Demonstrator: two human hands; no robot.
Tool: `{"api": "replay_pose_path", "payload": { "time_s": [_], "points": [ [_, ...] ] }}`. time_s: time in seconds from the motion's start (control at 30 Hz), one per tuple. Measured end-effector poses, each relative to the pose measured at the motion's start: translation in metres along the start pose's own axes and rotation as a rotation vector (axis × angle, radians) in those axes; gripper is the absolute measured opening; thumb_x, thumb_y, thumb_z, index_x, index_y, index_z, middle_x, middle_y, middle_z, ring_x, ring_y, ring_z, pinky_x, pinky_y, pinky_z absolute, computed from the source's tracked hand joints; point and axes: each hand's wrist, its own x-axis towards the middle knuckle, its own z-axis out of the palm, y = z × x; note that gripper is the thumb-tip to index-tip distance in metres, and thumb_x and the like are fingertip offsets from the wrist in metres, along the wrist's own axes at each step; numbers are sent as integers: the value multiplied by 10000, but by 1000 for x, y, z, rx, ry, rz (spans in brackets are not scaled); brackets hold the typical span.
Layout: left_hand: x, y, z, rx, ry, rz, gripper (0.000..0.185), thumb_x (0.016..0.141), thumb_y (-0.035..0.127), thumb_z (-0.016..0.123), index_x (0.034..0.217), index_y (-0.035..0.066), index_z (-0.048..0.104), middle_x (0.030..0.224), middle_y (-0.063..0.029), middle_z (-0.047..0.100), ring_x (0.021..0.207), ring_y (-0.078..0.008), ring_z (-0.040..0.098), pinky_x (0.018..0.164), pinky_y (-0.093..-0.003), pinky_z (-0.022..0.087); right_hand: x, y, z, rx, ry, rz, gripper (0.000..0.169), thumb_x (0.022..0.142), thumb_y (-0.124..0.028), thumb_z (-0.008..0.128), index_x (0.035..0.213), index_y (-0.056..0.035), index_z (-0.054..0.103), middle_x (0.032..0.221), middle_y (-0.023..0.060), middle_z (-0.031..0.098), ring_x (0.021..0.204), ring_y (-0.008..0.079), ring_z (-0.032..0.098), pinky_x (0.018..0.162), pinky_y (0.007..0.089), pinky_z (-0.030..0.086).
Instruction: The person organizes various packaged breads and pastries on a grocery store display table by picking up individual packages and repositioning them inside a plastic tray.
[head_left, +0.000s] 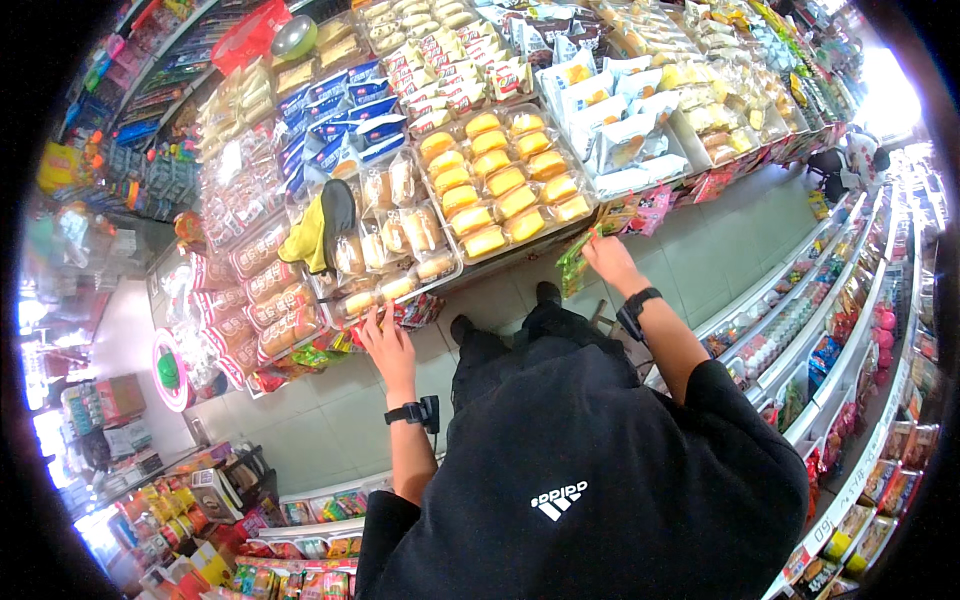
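Observation:
My right hand pinches the top of a green snack packet at the front edge of the display table. The packet hangs down beside other hanging pink packets. My left hand rests its fingertips on the front rim of a clear plastic tray, holding nothing. Individually wrapped cakes fill that tray. A yellow and black work glove lies across its left side. Right of it, another clear tray holds yellow wrapped sponge cakes in rows.
Blue packets and white packets stand farther back on the table. Brown-wrapped rolls lie at left. Shelves of small goods curve along my right, and more shelved snacks are behind me. A person is at the far right.

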Motion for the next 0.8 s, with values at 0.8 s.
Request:
{"api": "replay_pose_path", "payload": {
  "time_s": [0.8],
  "points": [
    [87,301,-212,-477,215,410,163,854,-70,515,948,6,624,1008,-172,673,941,-317,652,860,-451,499,73,84,49,-128,-225,-235,377,915,-228,483,735,54,657,730,271,639,705,434,636,683,518,525]
  ]
}}
